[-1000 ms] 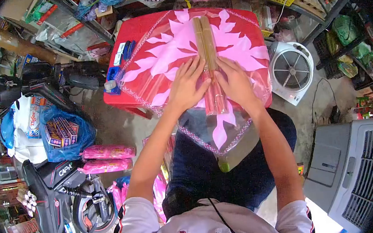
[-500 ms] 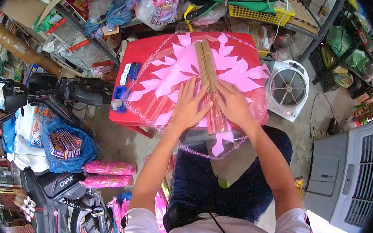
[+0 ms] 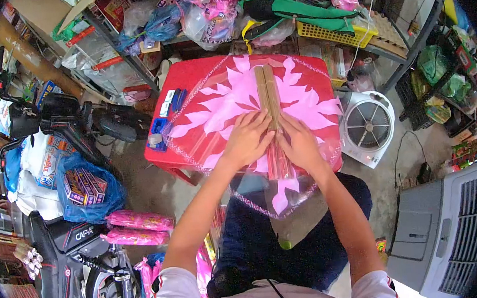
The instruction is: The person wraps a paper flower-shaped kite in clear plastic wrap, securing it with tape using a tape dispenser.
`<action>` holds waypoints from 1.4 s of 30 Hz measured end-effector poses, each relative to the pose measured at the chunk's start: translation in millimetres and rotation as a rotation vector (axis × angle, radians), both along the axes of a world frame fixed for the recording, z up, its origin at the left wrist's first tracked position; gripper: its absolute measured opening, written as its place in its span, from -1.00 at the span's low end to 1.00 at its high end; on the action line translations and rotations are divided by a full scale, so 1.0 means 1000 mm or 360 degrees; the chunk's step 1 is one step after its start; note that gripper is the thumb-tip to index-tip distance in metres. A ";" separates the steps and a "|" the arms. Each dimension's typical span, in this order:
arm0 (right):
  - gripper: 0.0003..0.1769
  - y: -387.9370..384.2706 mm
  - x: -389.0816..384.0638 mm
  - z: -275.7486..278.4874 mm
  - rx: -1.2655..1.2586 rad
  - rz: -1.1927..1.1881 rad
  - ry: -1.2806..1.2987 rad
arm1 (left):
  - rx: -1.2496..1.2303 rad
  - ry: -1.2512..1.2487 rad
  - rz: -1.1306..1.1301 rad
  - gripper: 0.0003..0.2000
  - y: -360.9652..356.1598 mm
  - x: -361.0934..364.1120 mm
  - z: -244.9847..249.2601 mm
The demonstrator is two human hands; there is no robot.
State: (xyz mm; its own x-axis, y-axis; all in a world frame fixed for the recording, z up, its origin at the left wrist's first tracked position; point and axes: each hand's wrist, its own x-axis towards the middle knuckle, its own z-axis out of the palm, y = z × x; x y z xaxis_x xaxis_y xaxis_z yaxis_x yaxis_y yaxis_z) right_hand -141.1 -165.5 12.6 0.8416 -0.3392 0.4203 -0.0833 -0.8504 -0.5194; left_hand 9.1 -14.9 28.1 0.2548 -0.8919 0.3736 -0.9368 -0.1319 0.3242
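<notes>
Two long bundles of incense sticks (image 3: 267, 91), brown above and red at the lower ends, lie side by side, lengthwise away from me. Beneath them is a clear plastic sheet (image 3: 211, 107) printed with pink leaf shapes, spread over a red table (image 3: 185, 76) and hanging past its near edge. My left hand (image 3: 248, 139) lies against the left bundle, fingers stretched out over it and thumb near its lower part. Along the right bundle's side rests my right hand (image 3: 300, 144), with fingers extended and touching it. Neither hand is wrapped round the bundles.
A blue tape dispenser (image 3: 158, 135) and small blue and white items (image 3: 175, 100) sit at the table's left. A white fan (image 3: 368, 125) stands to the right, a grey air cooler (image 3: 447, 232) nearer me. Left are a parked bike (image 3: 60, 264) and pink packets (image 3: 140, 227). Loaded shelves (image 3: 293, 6) stand behind.
The view has tilted slightly, so the table sits lower in the picture. My left fingers have drawn closer together and lie further over the bundles. The bundles stay on the sheet.
</notes>
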 end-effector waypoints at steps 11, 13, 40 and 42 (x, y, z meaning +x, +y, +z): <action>-0.38 -0.004 -0.007 -0.004 0.0173 0.0058 -0.0018 | -0.0059 -0.0008 0.0058 -0.47 -0.003 -0.006 0.006; -0.36 -0.008 -0.004 0.000 0.0261 0.0099 -0.0038 | -0.0030 0.0062 0.0070 -0.45 -0.008 0.004 0.002; -0.62 -0.037 -0.009 -0.007 0.0102 0.0165 -0.0161 | 0.0776 0.0979 0.2304 -0.73 0.564 -0.300 -0.297; -0.67 -0.035 -0.011 -0.005 0.0125 0.0136 -0.0170 | 0.1052 0.1369 0.2328 -0.61 0.569 -0.305 -0.289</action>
State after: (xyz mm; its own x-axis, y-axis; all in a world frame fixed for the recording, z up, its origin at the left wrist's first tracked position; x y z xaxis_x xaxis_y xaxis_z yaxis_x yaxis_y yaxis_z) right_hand -152.3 -200.9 7.8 0.8209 -0.3035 0.4838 0.0470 -0.8084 -0.5868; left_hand -296.1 553.9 -260.7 0.7890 0.2707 -0.5516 0.4184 -0.8941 0.1596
